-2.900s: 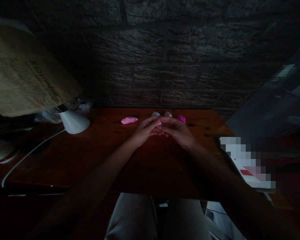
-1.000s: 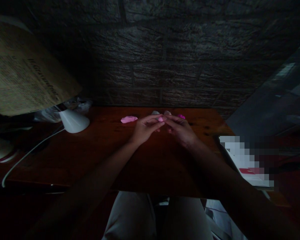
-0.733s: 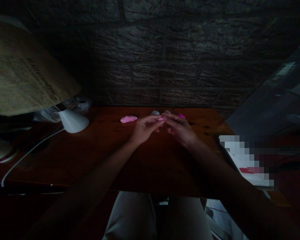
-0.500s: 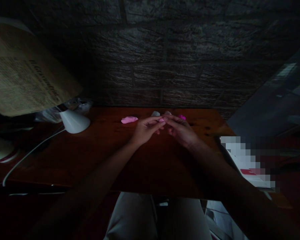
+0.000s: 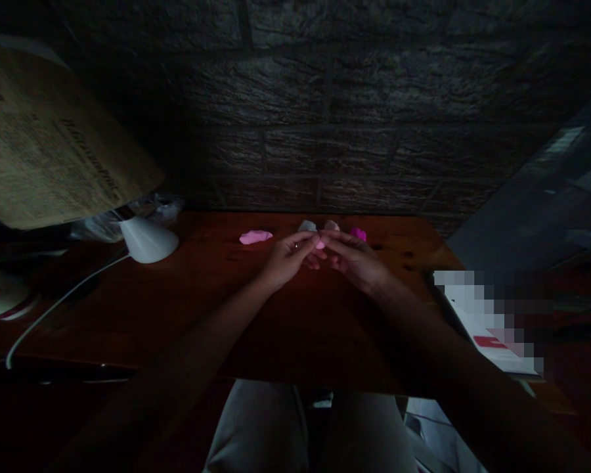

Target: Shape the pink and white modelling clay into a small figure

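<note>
Between the fingertips of both hands is a small lump of pink modelling clay (image 5: 320, 244), mostly covered by the fingers. My left hand (image 5: 291, 256) pinches it from the left, thumb and forefinger closed. From the right, my right hand (image 5: 354, 257) grips the same lump with its thumb and forefinger. On the table behind the hands lie a whitish clay lump (image 5: 307, 225), a pale pink lump (image 5: 331, 225) and a bright magenta lump (image 5: 358, 233). A longer light pink clay piece (image 5: 256, 237) rests left of my left hand.
The wooden table (image 5: 187, 295) meets a dark stone-patterned wall (image 5: 285, 98). At the left stand a white lamp base (image 5: 149, 240) with a cable and a newsprint-patterned shade (image 5: 59, 144). A white booklet-like object (image 5: 492, 341), partly pixelated, lies at the right edge.
Both hands stay in nearly the same place. Fingers have shifted around the pink lump, which now shows slightly lower between the thumbs. The clay pieces on the table have not moved.
</note>
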